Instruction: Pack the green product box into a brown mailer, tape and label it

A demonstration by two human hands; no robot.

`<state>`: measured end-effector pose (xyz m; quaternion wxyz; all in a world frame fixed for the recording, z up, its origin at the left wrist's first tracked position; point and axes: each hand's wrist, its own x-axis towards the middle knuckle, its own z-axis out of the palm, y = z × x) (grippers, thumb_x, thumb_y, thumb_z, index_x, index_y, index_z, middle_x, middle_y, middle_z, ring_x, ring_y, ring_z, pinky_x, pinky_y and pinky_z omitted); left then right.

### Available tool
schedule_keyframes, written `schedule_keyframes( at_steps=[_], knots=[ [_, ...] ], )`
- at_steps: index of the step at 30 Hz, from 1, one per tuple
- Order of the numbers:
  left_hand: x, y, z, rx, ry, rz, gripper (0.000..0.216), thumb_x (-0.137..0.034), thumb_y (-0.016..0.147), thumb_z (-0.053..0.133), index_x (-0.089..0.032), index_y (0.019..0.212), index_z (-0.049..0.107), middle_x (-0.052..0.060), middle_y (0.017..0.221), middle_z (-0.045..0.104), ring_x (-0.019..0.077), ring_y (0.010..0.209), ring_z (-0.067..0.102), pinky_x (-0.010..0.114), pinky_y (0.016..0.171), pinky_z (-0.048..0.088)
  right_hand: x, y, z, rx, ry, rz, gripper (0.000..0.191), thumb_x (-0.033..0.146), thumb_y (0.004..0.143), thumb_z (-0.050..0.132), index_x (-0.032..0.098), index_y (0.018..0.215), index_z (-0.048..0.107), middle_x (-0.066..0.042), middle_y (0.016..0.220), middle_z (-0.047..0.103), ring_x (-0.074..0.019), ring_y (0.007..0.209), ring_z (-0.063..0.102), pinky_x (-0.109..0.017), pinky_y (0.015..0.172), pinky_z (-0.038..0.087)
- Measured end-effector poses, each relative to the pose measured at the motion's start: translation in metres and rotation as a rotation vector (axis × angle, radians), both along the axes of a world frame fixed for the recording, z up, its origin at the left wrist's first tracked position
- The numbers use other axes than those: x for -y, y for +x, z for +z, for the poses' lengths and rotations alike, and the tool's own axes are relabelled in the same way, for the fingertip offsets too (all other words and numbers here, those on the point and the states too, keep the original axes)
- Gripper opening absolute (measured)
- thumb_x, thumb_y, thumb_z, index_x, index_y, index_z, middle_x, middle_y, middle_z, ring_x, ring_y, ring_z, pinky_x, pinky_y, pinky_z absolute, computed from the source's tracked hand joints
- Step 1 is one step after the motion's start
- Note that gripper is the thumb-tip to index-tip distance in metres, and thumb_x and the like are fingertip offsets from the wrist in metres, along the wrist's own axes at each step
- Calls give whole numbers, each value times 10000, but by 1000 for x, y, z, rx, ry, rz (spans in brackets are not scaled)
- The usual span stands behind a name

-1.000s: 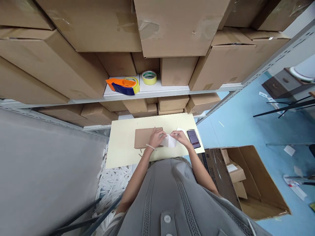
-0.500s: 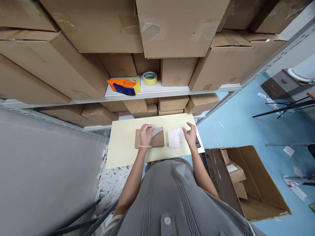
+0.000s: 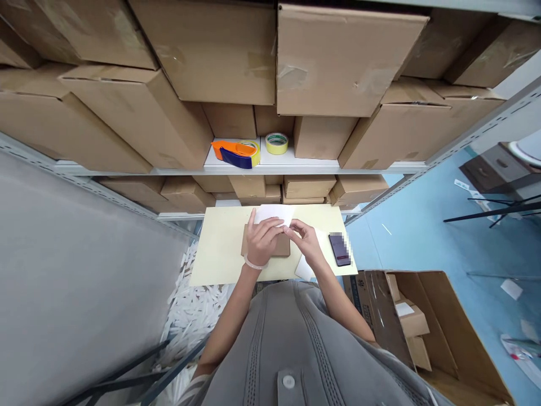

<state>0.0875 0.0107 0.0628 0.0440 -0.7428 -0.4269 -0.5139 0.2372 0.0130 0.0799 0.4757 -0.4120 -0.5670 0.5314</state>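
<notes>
Loose white shreds [image 3: 198, 310], thin and papery, are heaped beside the left end of the smooth, pale yellow table [image 3: 220, 242]. On that table lies a flat brown cardboard box [image 3: 281, 246], its long axis running left to right, partly covered by the hands. Over it is the left hand [image 3: 264, 242], a pale band at its wrist, fingers laid across the near edge of a white sheet [image 3: 274, 212]; I can't tell how its thumb grips. The sheet, thin and smooth, is above the box's far side; what shows of it is longest from left to right, and its free edge points away from the person, towards the shelf [image 3: 308, 169]. At its near right corner the right hand [image 3: 304, 239] pinches it between thumb and finger. More white paper [image 3: 304, 268] lies under that wrist. Next comes a dark, glossy phone [image 3: 340, 249], its long axis running away from the person.
</notes>
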Motion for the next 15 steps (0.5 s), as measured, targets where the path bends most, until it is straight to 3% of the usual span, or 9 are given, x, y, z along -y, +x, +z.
schedule_keyframes(
  at_steps=[5, 15],
  knots=[
    [8, -16, 8, 21, -50, 15, 155, -208, 923, 536, -282, 922, 671, -22, 967, 742, 154, 925, 696, 580, 1188, 155, 3, -11, 3, -30, 20, 8, 205, 414, 816, 669, 236, 897, 730, -22, 875, 715, -198, 886, 637, -330, 886, 464],
    [16, -34, 35, 285, -175, -26, 118, -223, 912, 555, -250, 882, 666, -39, 835, 723, 125, 784, 684, 546, 1176, 249, 2, -39, 20, -75, 34, -21, 186, 409, 794, 696, 226, 821, 720, -25, 771, 699, -181, 786, 629, -315, 795, 490]
  ],
)
